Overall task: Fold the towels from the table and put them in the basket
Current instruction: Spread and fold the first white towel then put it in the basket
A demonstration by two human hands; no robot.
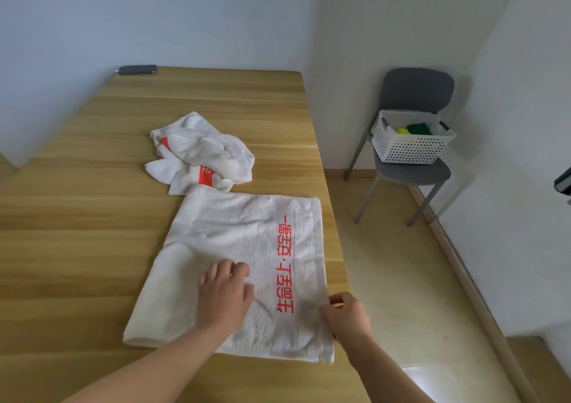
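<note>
Half-folded towel (241,242) flat at table (92,217) right edge, left hand (224,294) on it, fingers bent, grip unclear, right hand (347,314) pinching its right hem, crumpled towel (204,152) just behind, basket (408,149) on chair (417,90) well apart.

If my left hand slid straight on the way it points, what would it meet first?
Likely the red lettering on the flat white towel under the left hand; direction is approximate.
</note>
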